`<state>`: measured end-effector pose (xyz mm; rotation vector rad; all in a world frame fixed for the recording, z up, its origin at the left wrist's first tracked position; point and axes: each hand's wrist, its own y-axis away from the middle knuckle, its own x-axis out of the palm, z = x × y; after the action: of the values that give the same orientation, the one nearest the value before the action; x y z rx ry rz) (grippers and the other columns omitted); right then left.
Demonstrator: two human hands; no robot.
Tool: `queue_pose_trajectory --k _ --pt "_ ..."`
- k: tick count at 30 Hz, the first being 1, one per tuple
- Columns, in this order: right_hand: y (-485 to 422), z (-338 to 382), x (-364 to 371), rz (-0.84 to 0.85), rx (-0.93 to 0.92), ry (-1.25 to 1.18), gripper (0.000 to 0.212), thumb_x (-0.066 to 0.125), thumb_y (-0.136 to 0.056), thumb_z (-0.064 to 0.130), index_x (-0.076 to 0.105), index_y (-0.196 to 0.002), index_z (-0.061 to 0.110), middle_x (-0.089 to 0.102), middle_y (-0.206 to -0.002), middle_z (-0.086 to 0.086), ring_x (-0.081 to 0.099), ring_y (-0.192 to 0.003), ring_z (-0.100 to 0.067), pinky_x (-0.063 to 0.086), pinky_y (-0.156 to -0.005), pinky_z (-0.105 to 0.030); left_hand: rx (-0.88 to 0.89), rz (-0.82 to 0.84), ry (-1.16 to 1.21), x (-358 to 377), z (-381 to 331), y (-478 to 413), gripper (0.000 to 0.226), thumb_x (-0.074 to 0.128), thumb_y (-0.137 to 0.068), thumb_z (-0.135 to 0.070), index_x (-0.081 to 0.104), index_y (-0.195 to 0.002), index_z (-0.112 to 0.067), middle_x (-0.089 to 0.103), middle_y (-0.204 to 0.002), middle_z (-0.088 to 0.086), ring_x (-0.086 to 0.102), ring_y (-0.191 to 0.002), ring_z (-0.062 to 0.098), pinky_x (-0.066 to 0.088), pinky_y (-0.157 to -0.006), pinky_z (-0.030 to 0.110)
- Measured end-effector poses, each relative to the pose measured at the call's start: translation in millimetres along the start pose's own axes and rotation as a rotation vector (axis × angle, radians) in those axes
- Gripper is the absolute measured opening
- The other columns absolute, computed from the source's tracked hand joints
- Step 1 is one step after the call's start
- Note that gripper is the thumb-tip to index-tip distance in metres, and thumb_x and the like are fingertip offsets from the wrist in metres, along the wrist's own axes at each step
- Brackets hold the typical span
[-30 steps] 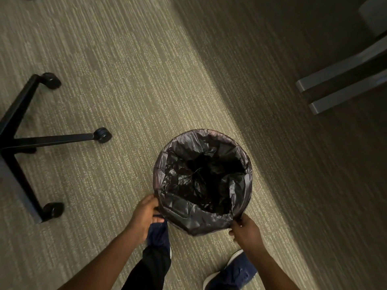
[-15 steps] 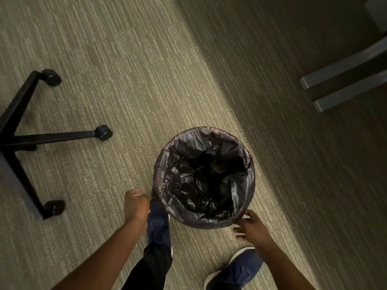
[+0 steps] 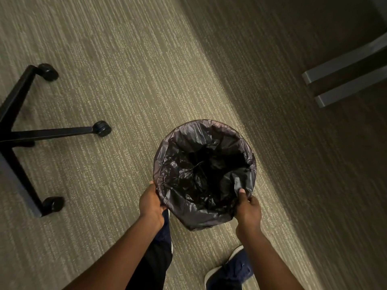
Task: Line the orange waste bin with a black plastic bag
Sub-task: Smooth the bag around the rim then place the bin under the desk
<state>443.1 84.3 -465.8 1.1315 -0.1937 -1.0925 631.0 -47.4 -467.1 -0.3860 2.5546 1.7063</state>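
Note:
The round waste bin stands on the carpet, wrapped all over by a black plastic bag (image 3: 201, 214) that is folded over its rim; no orange shows. The bag's crumpled inside (image 3: 196, 170) hangs down into the bin. My left hand (image 3: 151, 203) clasps the near-left side of the covered rim. On the near-right side my right hand (image 3: 248, 207) grips the rim, with its thumb pressed over the edge onto the bag.
A black office chair base (image 3: 50, 131) with castors spreads over the carpet at the left. Two grey furniture legs (image 3: 347, 79) lie in the shadow at the upper right. My blue shoes (image 3: 232, 268) stand just behind the bin.
Half a second ago both hands were off the bin, fingers loose beside it. Now each hand grips the bag-covered rim again, and the bin sits slightly nearer and tilted toward me.

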Motion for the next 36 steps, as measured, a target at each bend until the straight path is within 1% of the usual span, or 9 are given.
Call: queue_pose_trajectory --k 5,9,13,18,21,24,28,32,36 --pt "1.9 -24.0 2.1 -0.028 -0.119 -0.117 0.042 0.063 -0.092 0.054 0.064 -0.095 0.012 0.071 -0.103 -0.016 0.07 -0.099 -0.027 0.058 -0.088 -0.047 -0.058 -0.045 0.014 8.3 7.4 -19.1 0.027 0.058 -0.095 -0.035 0.072 -0.093 -0.012 0.074 -0.107 0.012 0.07 -0.089 0.029 0.056 -0.084 0.041" --pt "8.9 -30.6 2.7 -0.043 -0.219 0.011 0.054 0.051 -0.082 0.074 0.058 -0.087 0.02 0.065 -0.083 0.003 0.065 -0.083 -0.019 0.049 -0.068 -0.033 -0.078 -0.171 0.054 12.6 12.4 -28.3 0.051 0.047 -0.095 -0.059 0.06 -0.101 -0.01 0.063 -0.11 0.015 0.062 -0.082 0.03 0.048 -0.085 0.04" --pt "13.9 -34.1 -3.1 -0.171 -0.232 0.155 0.07 0.041 -0.088 0.079 0.057 -0.121 0.019 0.063 -0.104 0.004 0.061 -0.094 -0.021 0.05 -0.085 -0.04 -0.052 -0.171 0.03 7.2 12.4 -19.9 0.077 0.029 -0.096 -0.068 0.055 -0.134 -0.006 0.06 -0.135 0.02 0.059 -0.118 0.039 0.049 -0.093 0.043" --pt "32.0 -34.9 4.5 -0.1 -0.07 0.157 0.075 0.067 -0.079 0.07 0.049 -0.134 0.021 0.07 -0.111 -0.004 0.067 -0.103 -0.027 0.055 -0.093 -0.048 -0.056 0.042 -0.186 -13.7 16.6 12.6 0.098 0.05 -0.068 -0.09 0.051 -0.138 -0.022 0.062 -0.13 0.01 0.062 -0.112 0.033 0.053 -0.085 0.046" --pt "31.4 -40.3 16.7 -0.017 0.02 0.089 0.048 0.075 -0.088 0.038 0.055 -0.125 0.017 0.071 -0.115 -0.011 0.067 -0.105 -0.032 0.055 -0.095 -0.051 -0.104 0.185 -0.271 -9.7 27.4 16.5 0.061 0.081 -0.073 -0.052 0.06 -0.123 -0.024 0.068 -0.127 0.005 0.063 -0.115 0.031 0.051 -0.095 0.053" --pt "27.6 -47.7 19.3 0.036 0.063 0.027 0.025 0.07 -0.093 0.02 0.061 -0.115 0.011 0.071 -0.114 -0.014 0.068 -0.102 -0.034 0.055 -0.096 -0.056 -0.102 0.25 -0.158 -10.6 37.2 11.5 0.036 0.076 -0.083 -0.009 0.063 -0.115 -0.021 0.074 -0.119 0.007 0.069 -0.108 0.027 0.051 -0.097 0.054" --pt "29.1 -59.5 11.5 0.129 0.022 -0.043 0.023 0.075 -0.09 0.02 0.066 -0.11 0.012 0.078 -0.104 -0.008 0.073 -0.096 -0.026 0.059 -0.087 -0.046 -0.11 0.348 0.022 -28.6 47.4 7.3 0.037 0.069 -0.085 -0.003 0.065 -0.118 -0.018 0.074 -0.118 0.01 0.069 -0.11 0.031 0.052 -0.094 0.049" --pt "27.0 -59.9 7.9 0.336 0.249 -0.372 0.028 0.069 -0.092 0.012 0.063 -0.12 0.008 0.078 -0.109 -0.011 0.074 -0.098 -0.026 0.059 -0.087 -0.041 -0.197 0.473 0.194 -46.2 50.8 -0.5 0.039 0.06 -0.087 -0.005 0.062 -0.126 -0.009 0.07 -0.123 0.015 0.066 -0.116 0.033 0.049 -0.104 0.051" --pt "26.4 -57.0 1.9 0.478 0.372 -0.434 0.033 0.071 -0.083 0.01 0.061 -0.113 0.005 0.079 -0.094 -0.013 0.077 -0.077 -0.021 0.064 -0.061 -0.029 -0.249 0.493 0.22 -59.0 47.2 -11.6 0.038 0.053 -0.085 0.001 0.059 -0.122 -0.003 0.068 -0.122 0.018 0.067 -0.114 0.032 0.054 -0.097 0.046"
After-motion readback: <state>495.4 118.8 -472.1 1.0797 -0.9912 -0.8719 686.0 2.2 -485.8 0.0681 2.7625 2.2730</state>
